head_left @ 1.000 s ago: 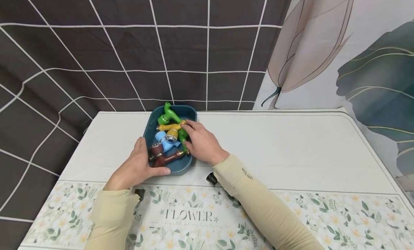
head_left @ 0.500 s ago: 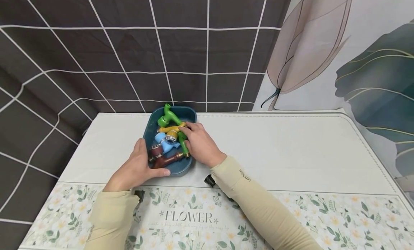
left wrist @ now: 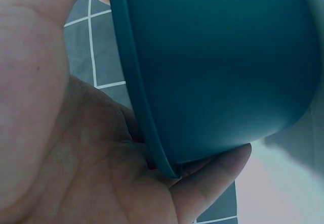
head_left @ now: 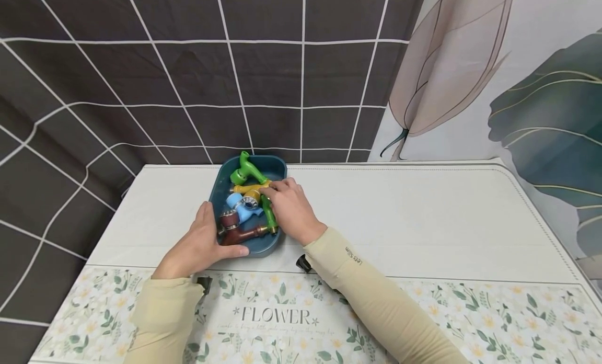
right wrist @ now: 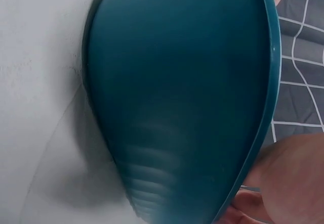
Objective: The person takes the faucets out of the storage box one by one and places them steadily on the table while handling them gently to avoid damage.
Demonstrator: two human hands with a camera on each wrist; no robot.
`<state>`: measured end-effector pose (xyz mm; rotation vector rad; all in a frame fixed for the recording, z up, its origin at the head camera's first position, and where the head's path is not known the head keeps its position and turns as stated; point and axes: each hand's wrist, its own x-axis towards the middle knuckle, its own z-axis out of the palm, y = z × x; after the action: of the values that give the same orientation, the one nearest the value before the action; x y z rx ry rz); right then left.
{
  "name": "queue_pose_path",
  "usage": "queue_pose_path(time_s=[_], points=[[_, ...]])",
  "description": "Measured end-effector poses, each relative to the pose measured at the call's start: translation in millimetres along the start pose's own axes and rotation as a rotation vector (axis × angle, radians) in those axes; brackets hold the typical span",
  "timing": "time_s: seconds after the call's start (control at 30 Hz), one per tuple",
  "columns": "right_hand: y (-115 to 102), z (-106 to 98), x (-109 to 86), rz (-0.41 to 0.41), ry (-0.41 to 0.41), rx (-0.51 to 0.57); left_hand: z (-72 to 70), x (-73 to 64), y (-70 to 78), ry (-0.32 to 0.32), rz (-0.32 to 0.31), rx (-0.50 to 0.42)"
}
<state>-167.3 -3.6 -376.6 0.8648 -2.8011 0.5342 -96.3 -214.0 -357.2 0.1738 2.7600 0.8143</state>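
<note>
A dark teal plastic basin [head_left: 213,192] stands on the table, holding several toy-coloured faucets. My left hand [head_left: 199,243] rests on its near left corner, fingers straight along the outer wall and thumb over the front rim. My right hand [head_left: 293,209] reaches over the right rim, fingertips curled round the upper end of a dark green faucet [head_left: 269,216]. Beside it lie a yellow faucet [head_left: 245,188], a light blue faucet [head_left: 243,209] and a brown faucet [head_left: 242,234]. A bright green faucet [head_left: 249,170] leans at the far end. Both wrist views show the basin's outer wall [left wrist: 217,72].
White table cover [head_left: 414,217] stretches to the right of the basin, with a floral printed strip [head_left: 277,332] along the front. A dark curtain with white grid lines [head_left: 263,76] hangs behind, and a leaf-patterned cloth [head_left: 447,66] at the right.
My right hand has shifted slightly toward me, its fingers curling more over the basin. The dark green faucet's lower end has slid a little nearer. My left hand has stayed on the basin.
</note>
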Motion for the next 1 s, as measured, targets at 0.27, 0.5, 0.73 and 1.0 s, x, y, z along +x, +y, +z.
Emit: queue_pose_path(time_s=[0.27, 0.5, 0.73, 1.0], points=[[1, -2, -0.3, -0.036, 0.005, -0.005, -0.1, 0.2, -0.4, 0.006, 0.004, -0.001], [0, -6, -1.2, -0.027, -0.026, 0.044, -0.4, 0.1, 0.8, -0.016, -0.023, 0.011], [0, -10, -3.1, -0.032, -0.042, 0.076, -0.6, -0.5, 1.2, -0.018, -0.026, 0.002], [1, -11, -4.2, -0.053, -0.037, 0.092, -0.5, -0.8, 0.0, 0.004, 0.006, 0.0]])
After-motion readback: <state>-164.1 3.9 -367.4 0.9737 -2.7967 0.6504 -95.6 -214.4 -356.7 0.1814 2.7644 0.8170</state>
